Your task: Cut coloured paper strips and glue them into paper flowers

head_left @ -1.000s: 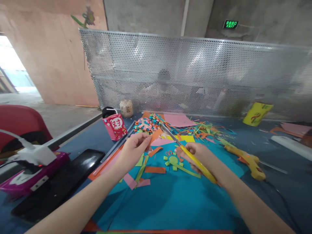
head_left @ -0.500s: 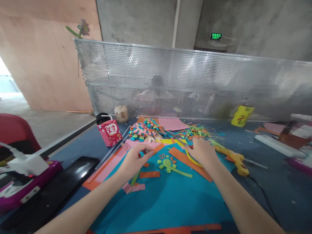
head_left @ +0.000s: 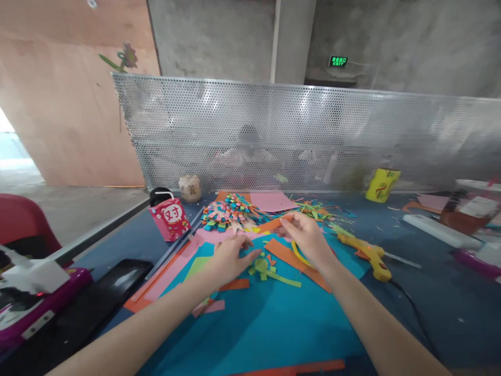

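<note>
So I'm standing here looking at one seriously messy craft spot. The right hand (head_left: 309, 237) has its fingers pinched on an orange paper strip (head_left: 273, 225), holding it up just in front of the pile of colorful paper bits (head_left: 233, 210). The left hand (head_left: 228, 261) is palm down, fingers loosely parted with a gap at the thumb, right beside a little green paper flower (head_left: 261, 265); can't tell if the thumb's touching it. The flower's lying on a big blue sheet (head_left: 258, 326), and a wider orange piece (head_left: 287, 256) sits on the sheet too, with a curved yellow handle (head_left: 298, 256) by the right hand. Farther right on the tabletop (head_left: 442, 313) there's a yellow glue gun (head_left: 370, 255), and over left a pink drink carton (head_left: 171, 220).
</note>
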Motion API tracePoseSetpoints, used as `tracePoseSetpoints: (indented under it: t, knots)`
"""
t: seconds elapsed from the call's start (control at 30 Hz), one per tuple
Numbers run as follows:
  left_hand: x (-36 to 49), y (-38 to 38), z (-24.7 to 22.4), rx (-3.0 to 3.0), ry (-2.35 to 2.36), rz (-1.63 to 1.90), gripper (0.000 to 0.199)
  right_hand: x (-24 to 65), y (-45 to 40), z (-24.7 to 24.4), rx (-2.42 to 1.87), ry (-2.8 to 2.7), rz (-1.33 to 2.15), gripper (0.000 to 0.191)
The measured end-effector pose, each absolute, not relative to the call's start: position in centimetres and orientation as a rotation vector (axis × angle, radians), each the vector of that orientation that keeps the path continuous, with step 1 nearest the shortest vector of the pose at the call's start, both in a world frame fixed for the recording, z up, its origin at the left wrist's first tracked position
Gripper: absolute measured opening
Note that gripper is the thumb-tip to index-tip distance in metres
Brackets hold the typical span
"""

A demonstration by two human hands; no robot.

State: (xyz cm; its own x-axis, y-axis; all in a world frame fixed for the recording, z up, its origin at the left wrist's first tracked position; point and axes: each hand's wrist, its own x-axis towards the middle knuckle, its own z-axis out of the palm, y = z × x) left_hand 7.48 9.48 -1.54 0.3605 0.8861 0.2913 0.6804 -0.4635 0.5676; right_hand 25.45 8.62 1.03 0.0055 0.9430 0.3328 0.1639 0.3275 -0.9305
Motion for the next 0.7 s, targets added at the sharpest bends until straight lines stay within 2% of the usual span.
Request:
tracePoseSetpoints:
  t: [0.13,0.33,0.5,0.63,0.7]
  knots:
    - [7.8,10.5,-1.6,2.262,1.597,0.612,0.043,26.0,8.8,1.3,-1.032,-1.364,0.945,0.02]
    - [8.0,11.9,-1.6,2.116,1.365,0.589,0.027,26.1,9.4,0.8,-1.027,-1.423,0.877,0.02]
    - [7.4,12.7,0.4,1.847,1.153,0.878,0.023,26.6,9.3,1.1,-1.014,-1.391,0.839,0.019]
    - [6.3,12.6,2.4,1.6,1.09,1.314,0.03,26.6,9.1,1.3,-1.082,-1.427,0.789,0.02]
    - [6.0,12.2,2.7,1.428,1.03,1.406,0.034,26.2,8.9,1.1,-1.121,-1.504,0.791,0.02]
